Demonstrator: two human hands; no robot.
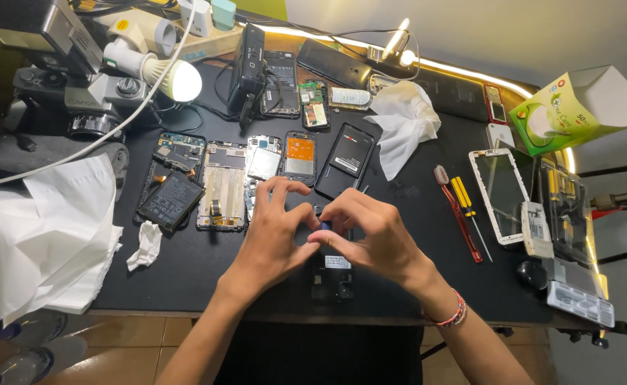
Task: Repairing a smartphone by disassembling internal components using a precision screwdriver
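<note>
Surface [206, 274], black, is carrying opened phones and parts. Hands are meeting near its front edge: left hand [276, 235] and right hand [374, 239] are pinching a small blue piece [325, 225] above a dark phone body [332, 274].

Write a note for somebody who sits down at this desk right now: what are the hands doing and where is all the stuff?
Left hand and right hand: fingertips pinched together on a tiny blue part, over a small black opened phone on the black desk.
Already apart: bare phone frames, a flat black battery, and a black back cover lie behind the hands.
Red and yellow screwdrivers lie untouched to the right.
The small phone is not yet closed.
</note>
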